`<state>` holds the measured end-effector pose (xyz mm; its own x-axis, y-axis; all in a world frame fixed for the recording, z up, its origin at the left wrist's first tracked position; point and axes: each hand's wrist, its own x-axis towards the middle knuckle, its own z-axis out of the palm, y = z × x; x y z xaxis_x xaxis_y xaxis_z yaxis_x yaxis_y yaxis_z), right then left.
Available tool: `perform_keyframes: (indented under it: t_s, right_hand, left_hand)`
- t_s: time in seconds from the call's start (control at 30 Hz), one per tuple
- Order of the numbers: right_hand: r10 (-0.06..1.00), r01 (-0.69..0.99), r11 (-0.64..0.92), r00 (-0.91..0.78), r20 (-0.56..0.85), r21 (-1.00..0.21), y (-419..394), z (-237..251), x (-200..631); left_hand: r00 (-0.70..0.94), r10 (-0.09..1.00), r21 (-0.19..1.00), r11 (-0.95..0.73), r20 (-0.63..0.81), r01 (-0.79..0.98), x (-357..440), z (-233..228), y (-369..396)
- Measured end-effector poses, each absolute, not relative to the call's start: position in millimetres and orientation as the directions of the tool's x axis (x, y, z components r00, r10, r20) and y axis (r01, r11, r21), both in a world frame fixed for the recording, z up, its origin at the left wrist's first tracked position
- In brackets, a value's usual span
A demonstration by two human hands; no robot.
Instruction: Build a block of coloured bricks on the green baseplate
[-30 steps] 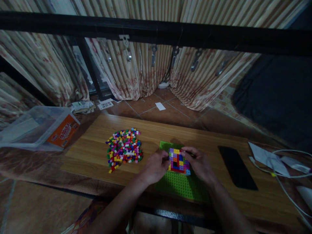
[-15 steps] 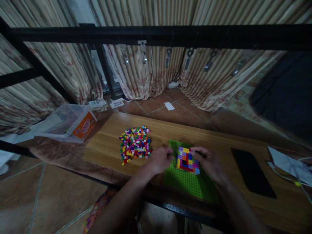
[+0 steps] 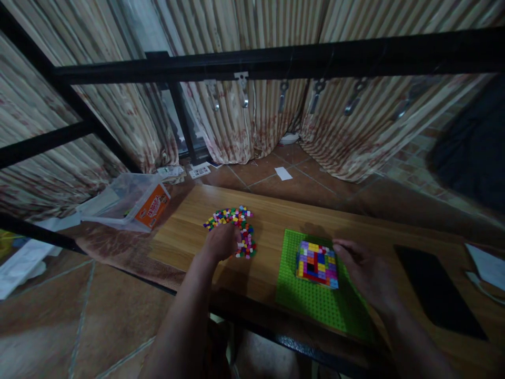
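My left hand (image 3: 223,243) is over the heap of small coloured toy bricks (image 3: 247,239), back of the hand up. Its fingers point down among the bricks and are mostly hidden. A low block structure built of many coloured bricks (image 3: 317,265), with a dark gap in its upper face, sits on a green studded baseplate (image 3: 303,299). Just right of the structure's far corner is my right hand (image 3: 361,266), thumb and fingers closed together. Whatever is between those fingertips, if anything, is too small to make out.
The wooden table (image 3: 268,210) carries a black flat slab (image 3: 437,289) at right, beside a white sheet and cable. A clear plastic bin (image 3: 122,197) with an orange label stands at left. Metal hooks hang from a black bar (image 3: 276,66) beyond the table.
My left hand has gone from beside the structure leftward to the brick heap. My right hand has drawn slightly away from the structure's far edge. The whole view has shifted a little.
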<state>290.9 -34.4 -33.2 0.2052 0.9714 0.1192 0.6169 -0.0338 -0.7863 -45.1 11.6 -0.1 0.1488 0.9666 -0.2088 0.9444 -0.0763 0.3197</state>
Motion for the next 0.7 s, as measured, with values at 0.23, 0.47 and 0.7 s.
perform_keyframes:
  t_s: [0.23,0.47,0.7]
  right_hand:
    - [0.977,0.657,0.002,0.159,0.142,-0.753,-35,-36,293]
    - [0.979,0.652,0.023,0.139,0.149,-0.758,-37,-35,292]
    - [0.98,0.66,0.025,0.134,0.15,-0.751,-36,-36,291]
  left_hand:
    - [0.105,0.977,0.252,-0.055,-0.188,0.966,-44,-3,5]
    - [0.123,0.98,0.17,-0.096,-0.158,0.981,-31,-3,2]
    - [0.157,0.977,0.177,-0.13,-0.148,0.976,-17,-5,2]
